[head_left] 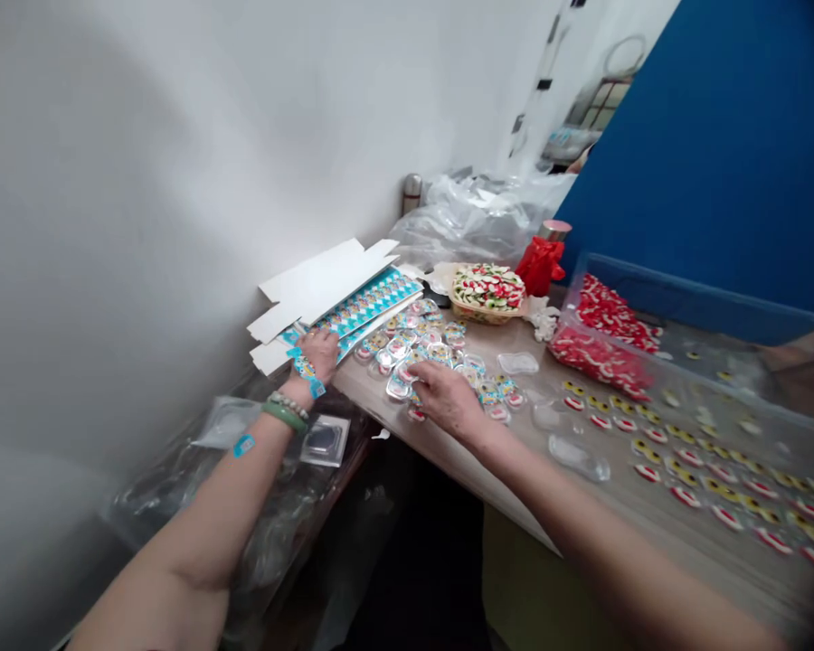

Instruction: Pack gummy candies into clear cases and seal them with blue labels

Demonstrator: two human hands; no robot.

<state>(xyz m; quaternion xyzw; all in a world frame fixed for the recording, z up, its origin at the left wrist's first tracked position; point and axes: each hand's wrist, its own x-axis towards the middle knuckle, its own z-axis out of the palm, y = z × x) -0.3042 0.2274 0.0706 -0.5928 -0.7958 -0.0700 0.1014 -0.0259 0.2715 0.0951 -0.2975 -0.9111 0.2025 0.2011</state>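
Note:
My left hand (pixel 317 354) grips a strip of blue-and-white packets (pixel 305 366) over an opened white cardboard box (pixel 322 285). More of these packets (pixel 370 303) lie in diagonal rows in the box. My right hand (pixel 449 400) pinches a clear blister packet (pixel 399 387) at the edge of a loose heap of small colourful blister packets (pixel 424 348). Both hands are a short way apart, with the heap between them. Rows of red-and-yellow pieces (pixel 712 488) lie on the wooden table (pixel 448 452) to the right.
A woven basket of red, white and green pieces (pixel 487 294) and a red bag (pixel 539 267) stand at the back. A clear plastic bin (pixel 692 312) sits right. Plastic sheeting (pixel 468 221) lies against the white wall (pixel 142 181); a clear bag (pixel 324 440) lies below my left arm.

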